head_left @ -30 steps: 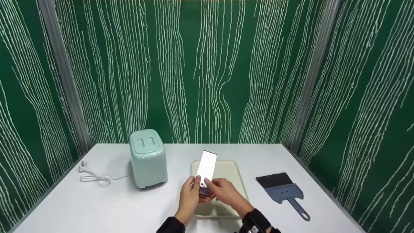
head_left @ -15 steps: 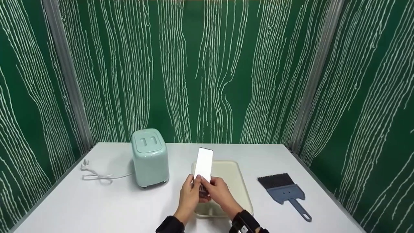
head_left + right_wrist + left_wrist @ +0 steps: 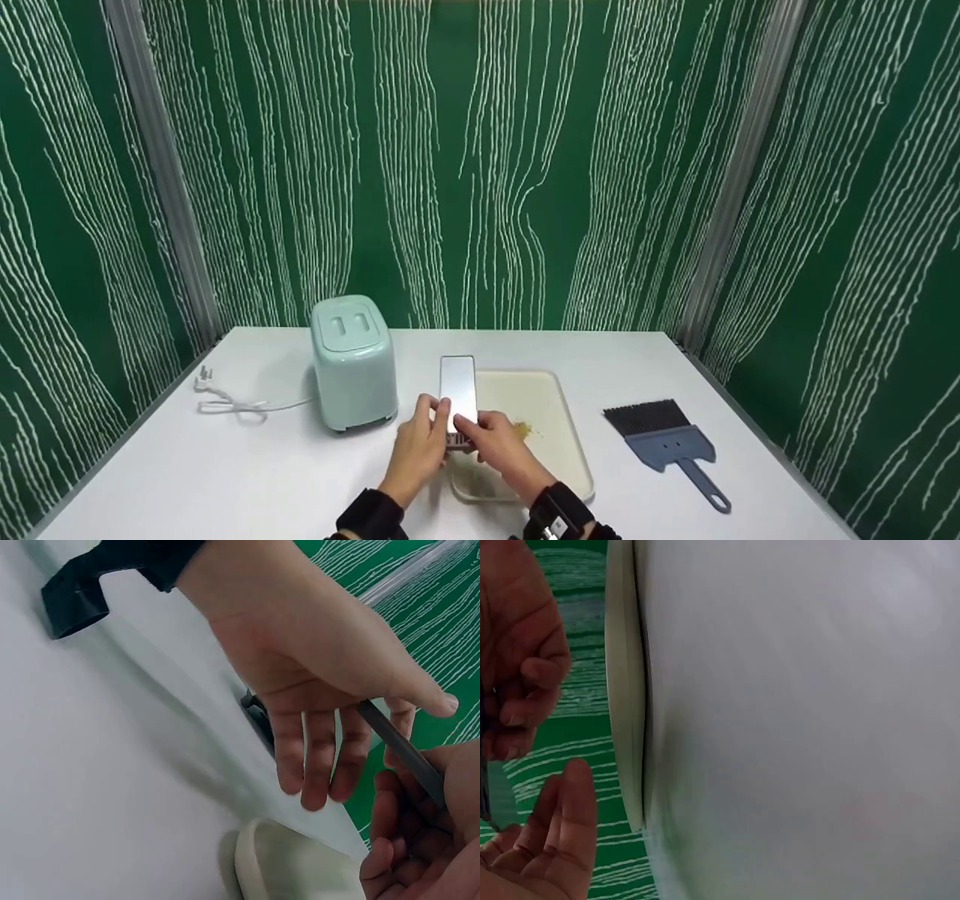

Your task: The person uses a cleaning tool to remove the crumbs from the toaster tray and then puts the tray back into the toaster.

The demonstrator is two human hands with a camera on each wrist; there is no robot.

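Note:
A slim, shiny metal crumb tray (image 3: pixel 459 382) with a slotted grey end is held over the left part of a cream serving tray (image 3: pixel 510 394). My right hand (image 3: pixel 499 442) grips its slotted end, thumb on top and fingers curled beneath, as the left wrist view also shows. My left hand (image 3: pixel 420 450) is at the crumb tray's left edge, thumb over the top. In the right wrist view, several left fingers (image 3: pixel 321 765) extend straight and the thumb stands clear of the thin dark edge (image 3: pixel 405 757). Yellow crumbs (image 3: pixel 521 430) lie on the serving tray.
A mint-green toaster (image 3: pixel 356 375) stands at the left, its white cord and plug (image 3: pixel 225 401) lying beside it on the white table (image 3: pixel 247 472). To the right lies a blue-handled brush (image 3: pixel 671 446) with dark bristles. Green walls (image 3: pixel 487 150) with white lines enclose the table.
The crumb tray has shifted left and straightened from its slant, and its top looks greyer. My left hand has moved left with its fingers looser. The yellow crumbs now show beside my right hand.

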